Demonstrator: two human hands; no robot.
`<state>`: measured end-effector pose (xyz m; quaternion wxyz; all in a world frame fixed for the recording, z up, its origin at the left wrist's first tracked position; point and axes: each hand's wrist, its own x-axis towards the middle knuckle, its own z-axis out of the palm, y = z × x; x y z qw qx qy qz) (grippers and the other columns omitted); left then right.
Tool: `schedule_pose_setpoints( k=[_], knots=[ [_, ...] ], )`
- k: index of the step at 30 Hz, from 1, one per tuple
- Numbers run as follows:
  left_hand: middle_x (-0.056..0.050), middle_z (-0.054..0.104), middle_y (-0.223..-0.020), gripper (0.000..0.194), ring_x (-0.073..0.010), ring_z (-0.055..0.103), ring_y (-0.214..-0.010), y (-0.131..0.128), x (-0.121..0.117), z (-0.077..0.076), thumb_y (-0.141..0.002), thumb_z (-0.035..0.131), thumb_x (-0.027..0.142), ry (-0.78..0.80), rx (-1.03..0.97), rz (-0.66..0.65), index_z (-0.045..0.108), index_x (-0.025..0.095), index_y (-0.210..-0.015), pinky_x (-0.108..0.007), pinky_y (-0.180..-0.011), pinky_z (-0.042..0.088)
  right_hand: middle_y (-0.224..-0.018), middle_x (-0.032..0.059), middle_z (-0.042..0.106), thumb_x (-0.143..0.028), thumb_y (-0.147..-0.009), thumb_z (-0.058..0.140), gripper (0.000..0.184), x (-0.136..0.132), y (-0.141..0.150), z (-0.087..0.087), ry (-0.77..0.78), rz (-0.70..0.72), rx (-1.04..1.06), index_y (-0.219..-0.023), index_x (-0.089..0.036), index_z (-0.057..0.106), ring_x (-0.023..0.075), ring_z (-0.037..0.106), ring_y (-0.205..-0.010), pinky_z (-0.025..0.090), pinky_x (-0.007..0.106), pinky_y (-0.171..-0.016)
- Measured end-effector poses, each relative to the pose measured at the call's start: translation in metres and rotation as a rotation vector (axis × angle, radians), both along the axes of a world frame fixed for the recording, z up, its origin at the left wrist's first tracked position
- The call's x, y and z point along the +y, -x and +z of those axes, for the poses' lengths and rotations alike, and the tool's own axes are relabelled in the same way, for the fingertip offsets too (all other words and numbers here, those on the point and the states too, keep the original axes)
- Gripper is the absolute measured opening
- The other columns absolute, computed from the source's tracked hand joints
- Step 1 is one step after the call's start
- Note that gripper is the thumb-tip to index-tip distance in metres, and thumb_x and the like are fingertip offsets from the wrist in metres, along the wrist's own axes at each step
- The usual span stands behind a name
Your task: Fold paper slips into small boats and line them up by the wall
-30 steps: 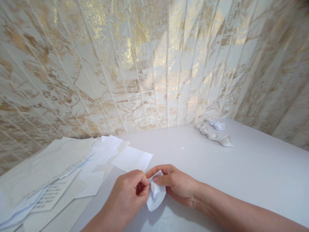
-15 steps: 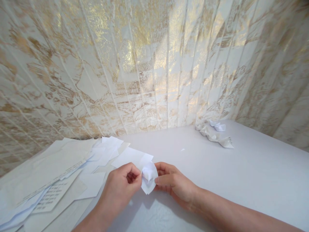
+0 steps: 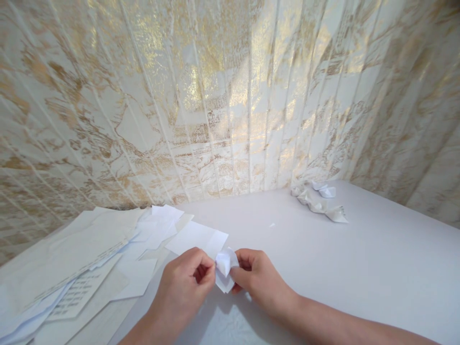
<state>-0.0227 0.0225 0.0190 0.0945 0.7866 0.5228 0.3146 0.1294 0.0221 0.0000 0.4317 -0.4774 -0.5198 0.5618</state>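
Observation:
Between my hands, just above the table, is a small folded white paper boat (image 3: pixel 224 264), with a raised peak in its middle and flared sides around it. My left hand (image 3: pixel 192 275) pinches its left edge between thumb and forefinger. On the opposite side, my right hand (image 3: pixel 257 273) grips the right edge with the thumb in front and the fingers behind, partly hidden. A blank white sheet of paper (image 3: pixel 197 235) lies on the table right behind my left hand.
Many overlapping papers (image 3: pixel 89 239), some printed, spread over the table's left side. Crumpled folded paper pieces (image 3: pixel 318 203) and small folded white papers (image 3: pixel 326 191) lie at the back right. A tiny paper scrap (image 3: pixel 272 224) rests mid-table. A gold-patterned wall covering (image 3: pixel 223 120) rises behind.
Both hands and the paper boat have shifted slightly down and to the right. My right fingers have curled in closer around its right edge.

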Motion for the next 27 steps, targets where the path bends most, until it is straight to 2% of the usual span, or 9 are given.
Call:
schedule_pose_setpoints(
  k=[5,8,12,15,17,22,27],
  knots=[
    [0.004,0.053,-0.051,0.016,-0.0092,0.051,-0.047,-0.003,-0.003,0.003,-0.066,0.044,0.013,-0.006,-0.025,-0.015,0.051,0.018,-0.052,-0.018,-0.049,0.039,-0.048,-0.0016,0.052,-0.013,-0.055,0.043,0.011,0.000,-0.001,0.000,-0.023,-0.032,-0.061,-0.057,-0.013,0.054,0.0107,0.048,-0.045,0.034,0.021,-0.044],
    [0.004,0.053,-0.051,0.014,-0.0097,0.051,-0.047,-0.001,-0.001,0.004,-0.065,0.045,0.014,0.063,-0.071,0.014,0.051,0.019,-0.052,-0.018,-0.048,0.039,-0.049,-0.0010,0.053,-0.012,-0.054,0.044,0.011,-0.001,-0.003,0.003,-0.012,-0.020,-0.047,-0.057,-0.013,0.055,0.0104,0.046,-0.046,0.033,0.022,-0.045],
    [0.004,0.053,-0.049,0.012,-0.0111,0.050,-0.047,0.003,0.004,0.004,-0.065,0.049,0.020,0.176,-0.158,0.068,0.052,0.019,-0.054,-0.019,-0.046,0.038,-0.059,0.0021,0.054,-0.020,-0.059,0.052,0.012,-0.001,-0.006,0.010,0.060,0.011,0.185,-0.061,-0.011,0.060,0.0118,0.046,-0.056,0.034,0.023,-0.052],
    [0.003,0.055,-0.050,0.013,-0.0120,0.050,-0.048,0.004,0.006,0.005,-0.066,0.051,0.025,0.252,-0.229,0.084,0.052,0.018,-0.055,-0.020,-0.046,0.038,-0.059,0.0019,0.050,-0.033,-0.064,0.060,0.023,-0.001,-0.007,0.012,0.120,0.067,0.400,-0.058,-0.011,0.059,0.0118,0.044,-0.059,0.032,0.022,-0.051],
    [0.003,0.055,-0.050,0.013,-0.0121,0.050,-0.049,0.003,0.006,0.006,-0.066,0.053,0.027,0.296,-0.284,0.073,0.052,0.018,-0.055,-0.020,-0.047,0.038,-0.056,0.0003,0.048,-0.037,-0.061,0.068,0.029,-0.001,-0.007,0.010,0.168,0.122,0.508,-0.056,-0.011,0.057,0.0103,0.042,-0.056,0.031,0.021,-0.050],
    [0.005,0.051,-0.048,0.012,-0.0108,0.046,-0.047,-0.002,0.002,0.009,-0.062,0.056,0.026,0.373,-0.391,0.048,0.052,0.018,-0.054,-0.019,-0.045,0.036,-0.056,-0.0011,0.051,-0.036,-0.054,0.078,0.034,-0.004,-0.002,-0.001,0.253,0.221,0.746,-0.059,-0.012,0.056,0.0087,0.044,-0.052,0.031,0.021,-0.050],
    [0.006,0.049,-0.047,0.012,-0.0098,0.043,-0.046,-0.008,-0.005,0.012,-0.061,0.056,0.025,0.401,-0.425,0.022,0.051,0.018,-0.053,-0.019,-0.044,0.035,-0.055,-0.0015,0.053,-0.035,-0.052,0.080,0.034,-0.007,0.002,-0.005,0.284,0.222,0.860,-0.059,-0.011,0.056,0.0080,0.046,-0.051,0.035,0.021,-0.054]
  ],
)
